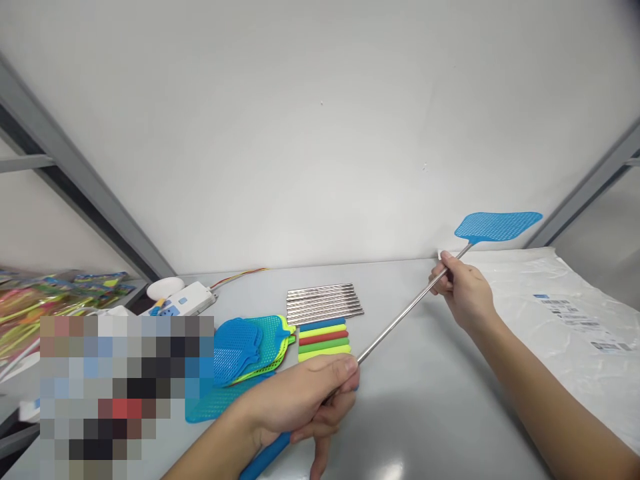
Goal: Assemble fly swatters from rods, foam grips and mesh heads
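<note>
I hold a blue fly swatter stretched out across the grey table (425,400). Its blue mesh head (497,227) hangs in the air at the right, near the white wall. A thin metal telescopic rod (395,323) runs from the head down to a blue handle (265,457). My left hand (300,400) is closed round the handle end of the rod. My right hand (463,290) pinches the rod just below the head.
Several blue and green swatter heads (250,350) lie stacked left of my left hand. Behind them lie coloured handle grips (324,339) and a row of metal rods (324,301). A white power strip (183,303) sits further left. A plastic bag (560,320) covers the table's right side.
</note>
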Demonstrator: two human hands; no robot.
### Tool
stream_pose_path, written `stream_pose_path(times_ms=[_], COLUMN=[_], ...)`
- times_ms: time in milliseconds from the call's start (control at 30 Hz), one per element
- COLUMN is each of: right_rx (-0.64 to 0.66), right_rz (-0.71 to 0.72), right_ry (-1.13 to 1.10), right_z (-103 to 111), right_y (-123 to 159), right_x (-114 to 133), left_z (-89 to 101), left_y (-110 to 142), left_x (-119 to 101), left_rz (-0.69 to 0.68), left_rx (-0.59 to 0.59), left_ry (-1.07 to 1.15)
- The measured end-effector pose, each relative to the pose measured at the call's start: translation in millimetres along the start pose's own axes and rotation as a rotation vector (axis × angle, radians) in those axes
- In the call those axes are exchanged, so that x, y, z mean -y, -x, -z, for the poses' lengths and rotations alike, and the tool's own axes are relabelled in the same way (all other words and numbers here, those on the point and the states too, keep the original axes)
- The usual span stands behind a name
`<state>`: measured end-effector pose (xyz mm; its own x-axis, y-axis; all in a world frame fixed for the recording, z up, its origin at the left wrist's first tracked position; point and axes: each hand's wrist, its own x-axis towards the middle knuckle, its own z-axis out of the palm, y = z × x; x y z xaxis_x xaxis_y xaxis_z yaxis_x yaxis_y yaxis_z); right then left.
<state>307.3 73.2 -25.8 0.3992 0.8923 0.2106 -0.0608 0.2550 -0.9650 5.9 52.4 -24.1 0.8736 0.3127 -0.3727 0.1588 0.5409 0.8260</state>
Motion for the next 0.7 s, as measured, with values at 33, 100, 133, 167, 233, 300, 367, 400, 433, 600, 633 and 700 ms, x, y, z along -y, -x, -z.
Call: stream_pose_path(times_ms=[33, 100, 133, 167, 233, 300, 367, 400, 433, 600, 633, 700], right_rx=[-0.006, -0.014, -0.023, -0.035, -0.062, -0.068, -0.042, -0.016, 0.022, 0.347, 0.398, 0.449], right_rz=[0.009, 0.029, 0.038, 0.044, 0.038, 0.014, -0.021, -0.043, -0.068, -0.191, -0.2, -0.194], right_ry=[0.0, -0.004, -0.007, -0.012, -0.019, -0.036, -0.058, -0.059, -0.046, 0.103, 0.088, 0.096], right_z=[2, 7, 9, 11, 14, 13, 6, 0, -7, -47, -52, -57], right_y=[-1, -3, -4, -5, -7, -7, -3, 2, 8, 52, 59, 66], right_x=[1, 4, 6, 7, 8, 8, 5, 2, -1, -19, -21, -23], left_z=[-0.4, -1.2, -1.5, -1.8, -2.1, -2.0, -2.0, -2.2, -2.5, -2.9, -2.4, -0.8], left_y=[0, 1, 2, 3, 4, 6, 8, 8, 9, 9, 9, 8], left_x=[0, -1, -2, -2, -4, -6, -8, -9, -9, -7, -6, -5], left_rz=[-0.004, -0.012, -0.016, -0.017, -0.01, 0.001, -0.002, -0.008, -0.013, -0.025, -0.026, -0.024], left_rx=[0.004, 0.012, 0.016, 0.02, 0.019, 0.003, -0.022, -0.033, -0.039, -0.035, -0.036, -0.04], left_ry=[-0.008, -0.025, -0.035, -0.044, -0.063, -0.088, -0.117, -0.128, -0.135, -0.127, -0.131, -0.139])
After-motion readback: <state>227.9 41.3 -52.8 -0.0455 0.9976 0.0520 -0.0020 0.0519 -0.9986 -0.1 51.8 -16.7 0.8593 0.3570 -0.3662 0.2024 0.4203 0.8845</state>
